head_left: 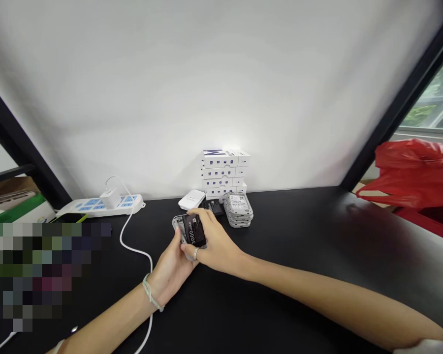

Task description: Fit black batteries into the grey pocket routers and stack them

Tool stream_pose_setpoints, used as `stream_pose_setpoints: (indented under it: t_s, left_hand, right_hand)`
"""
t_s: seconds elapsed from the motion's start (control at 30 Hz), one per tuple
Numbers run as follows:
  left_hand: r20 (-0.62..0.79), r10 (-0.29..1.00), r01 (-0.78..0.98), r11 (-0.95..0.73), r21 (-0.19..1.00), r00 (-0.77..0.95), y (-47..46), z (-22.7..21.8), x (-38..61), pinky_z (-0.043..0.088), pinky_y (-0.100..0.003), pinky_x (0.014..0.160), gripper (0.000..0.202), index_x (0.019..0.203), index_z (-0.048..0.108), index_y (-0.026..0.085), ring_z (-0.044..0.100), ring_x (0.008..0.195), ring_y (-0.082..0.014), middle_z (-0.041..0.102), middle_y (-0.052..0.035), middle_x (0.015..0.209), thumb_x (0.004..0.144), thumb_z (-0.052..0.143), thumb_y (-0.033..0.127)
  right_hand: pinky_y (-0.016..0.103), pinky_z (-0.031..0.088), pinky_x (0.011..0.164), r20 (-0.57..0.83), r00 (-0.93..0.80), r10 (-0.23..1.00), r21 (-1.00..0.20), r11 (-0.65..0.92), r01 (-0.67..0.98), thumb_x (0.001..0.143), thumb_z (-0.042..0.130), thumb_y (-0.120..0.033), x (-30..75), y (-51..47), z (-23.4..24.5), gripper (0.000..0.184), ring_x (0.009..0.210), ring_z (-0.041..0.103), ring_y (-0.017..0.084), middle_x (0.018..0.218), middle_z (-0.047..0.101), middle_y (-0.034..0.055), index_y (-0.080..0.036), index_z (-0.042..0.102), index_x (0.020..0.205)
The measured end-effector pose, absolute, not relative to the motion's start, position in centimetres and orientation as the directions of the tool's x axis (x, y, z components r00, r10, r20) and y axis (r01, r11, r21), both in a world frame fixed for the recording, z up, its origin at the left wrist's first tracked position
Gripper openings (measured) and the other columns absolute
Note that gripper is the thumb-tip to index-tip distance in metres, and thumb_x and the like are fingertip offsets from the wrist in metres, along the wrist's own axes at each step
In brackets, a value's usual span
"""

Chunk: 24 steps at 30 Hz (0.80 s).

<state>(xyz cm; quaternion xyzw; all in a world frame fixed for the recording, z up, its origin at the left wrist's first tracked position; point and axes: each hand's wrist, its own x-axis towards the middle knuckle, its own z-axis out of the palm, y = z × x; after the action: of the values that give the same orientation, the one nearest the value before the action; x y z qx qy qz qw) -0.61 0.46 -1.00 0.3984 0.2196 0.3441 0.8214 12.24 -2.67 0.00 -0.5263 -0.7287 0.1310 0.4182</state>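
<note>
Above the black surface (299, 236), just left of the middle, the person's left hand (175, 268) and right hand (219, 241) are clasping an open, pale device (180, 225) between them, holding it tilted. From the near left, the left forearm (114, 312) is slanting inward, and the left hand is cradling the device from below, palm up, its thumb lying along the left edge. From the near right, the right arm (317, 290) is stretching almost straight across, and the right hand is arching over the device's right side, fingers curling at the far edge, thumb resting at the near edge. Between the hands, a black battery (194, 232) marked 3000mAh is lying over the open face; how deeply it is sitting, I cannot tell. A bracelet (152, 294) is circling the left wrist. Just beyond, a white case (192, 199), another battery (214, 207) and a stack of similar devices (238, 209) are resting before piled white boxes (223, 173), while a white cable (133, 249) is running beneath the left wrist.
</note>
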Motion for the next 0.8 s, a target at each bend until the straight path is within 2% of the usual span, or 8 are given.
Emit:
stream_pose_setpoints:
  t_s: [0.17, 0.3, 0.4, 0.5, 0.63, 0.8]
  left_hand:
    - [-0.091, 0.768, -0.415, 0.437, 0.798, 0.634, 0.6, -1.1, -0.5, 0.035, -0.034, 0.118, 0.037, 0.114, 0.049, 0.033, 0.048, 0.119, -0.0121, 0.054, 0.0049, 0.123, 0.079, 0.05, 0.043]
    - [-0.105, 0.796, -0.409, 0.413, 0.814, 0.596, 0.3, 0.0, -0.4, 0.028, -0.037, 0.123, 0.039, 0.118, 0.046, 0.034, 0.045, 0.123, -0.0116, 0.053, 0.0049, 0.125, 0.08, 0.046, 0.043]
    - [-0.122, 0.794, -0.369, 0.405, 0.837, 0.595, 0.1, 0.5, -0.4, 0.022, -0.041, 0.125, 0.041, 0.121, 0.042, 0.034, 0.044, 0.124, -0.0134, 0.05, 0.0039, 0.129, 0.081, 0.04, 0.045]
    - [-0.141, 0.784, -0.323, 0.403, 0.856, 0.605, 0.0, 0.3, -0.5, 0.023, -0.044, 0.124, 0.045, 0.121, 0.042, 0.029, 0.05, 0.119, -0.0178, 0.053, -0.0016, 0.126, 0.08, 0.041, 0.047]
    - [-0.157, 0.791, -0.299, 0.395, 0.869, 0.591, 0.0, 0.0, -0.6, 0.025, -0.045, 0.123, 0.046, 0.12, 0.043, 0.027, 0.052, 0.117, -0.0201, 0.055, -0.0049, 0.122, 0.078, 0.045, 0.047]
    - [-0.193, 0.789, -0.271, 0.413, 0.87, 0.583, -0.1, 0.4, -0.6, 0.027, -0.043, 0.122, 0.047, 0.12, 0.042, 0.025, 0.053, 0.116, -0.0196, 0.055, -0.0076, 0.122, 0.08, 0.037, 0.049]
  right_hand:
    - [0.022, 0.039, 0.093, 0.543, -0.068, 0.837, -0.59, 0.437, 0.679, 0.073, 0.049, -0.032, 11.4, -1.5, 0.1, 0.045, 0.102, 0.042, 0.006, 0.111, 0.041, 0.0037, -0.019, 0.042, 0.116]
    - [0.018, 0.041, 0.084, 0.549, -0.1, 0.83, -0.503, 0.424, 0.754, 0.076, 0.045, -0.037, 11.5, -0.8, 1.0, 0.044, 0.094, 0.045, 0.005, 0.105, 0.044, 0.0048, -0.017, 0.04, 0.115]
    - [0.018, 0.042, 0.079, 0.49, -0.05, 0.87, -0.273, 0.208, 0.939, 0.081, 0.037, -0.04, 12.8, 0.0, 2.1, 0.045, 0.09, 0.045, 0.006, 0.104, 0.043, 0.0078, -0.016, 0.035, 0.12]
    - [0.024, 0.044, 0.075, 0.38, 0.086, 0.921, -0.087, -0.056, 0.995, 0.081, 0.036, -0.031, 14.3, 1.3, 2.8, 0.041, 0.088, 0.047, 0.011, 0.099, 0.043, 0.0116, -0.012, 0.036, 0.117]
    - [0.029, 0.044, 0.081, 0.302, 0.147, 0.942, -0.028, -0.145, 0.989, 0.075, 0.045, -0.022, 15.0, 3.5, 2.8, 0.038, 0.093, 0.048, 0.016, 0.096, 0.045, 0.0135, -0.007, 0.041, 0.11]
    - [0.028, 0.043, 0.09, 0.251, 0.167, 0.953, 0.014, -0.176, 0.984, 0.083, 0.043, -0.031, 15.0, 4.8, 2.4, 0.039, 0.099, 0.047, 0.013, 0.099, 0.047, 0.014, -0.004, 0.043, 0.111]
